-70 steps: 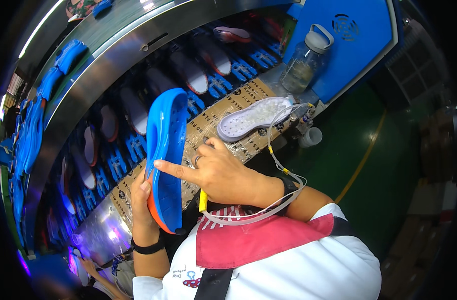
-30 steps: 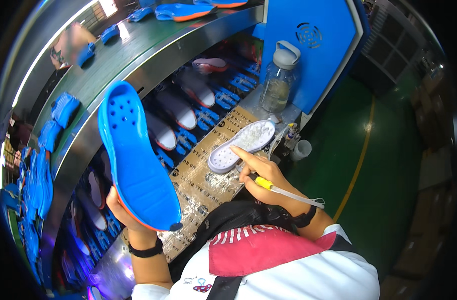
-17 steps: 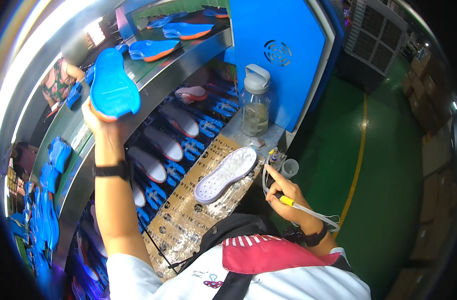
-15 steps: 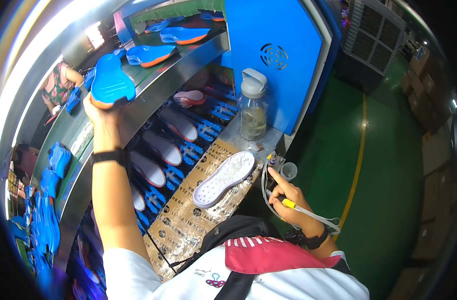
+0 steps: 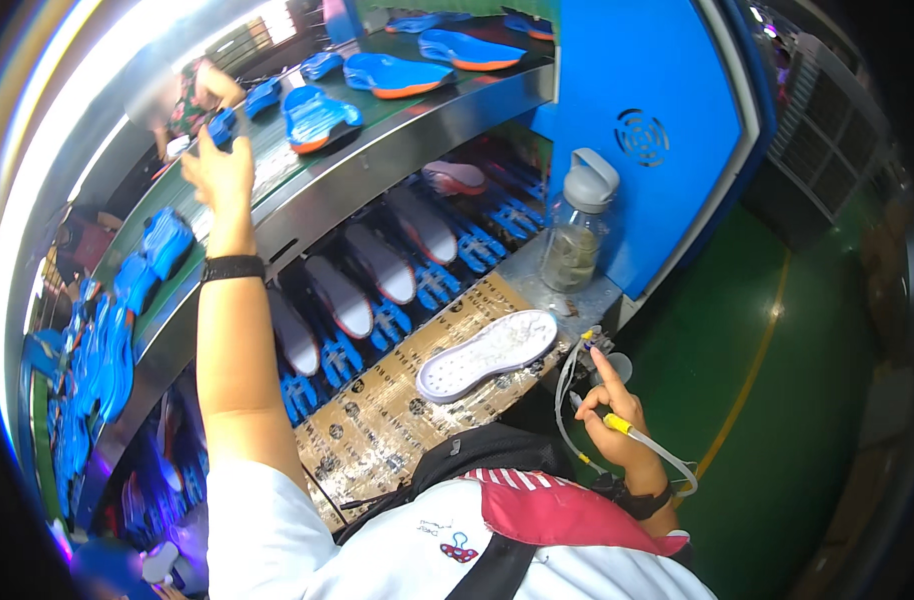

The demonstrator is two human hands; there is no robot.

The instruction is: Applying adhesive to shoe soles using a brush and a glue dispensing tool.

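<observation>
My left hand reaches over the conveyor belt with its fingers apart and nothing held. Just right of it, a blue shoe sole with an orange edge lies on the belt; a smaller blue piece is by my fingertips. Low on the right, my right hand is closed round a pen-shaped tool with a yellow fitting and a pale tube trailing from it. Its index finger points out. A white sole with small holes lies on the taped cardboard between my hands.
More blue soles line the belt and pile up at left. Below, several grey-white soles sit on a lower rack. A bottle with a grey lid stands against a blue machine. Another person is across the belt.
My left hand has let go of the blue sole, which now lies on the belt. The view has shifted left; my right hand still holds the pen-shaped tool.
</observation>
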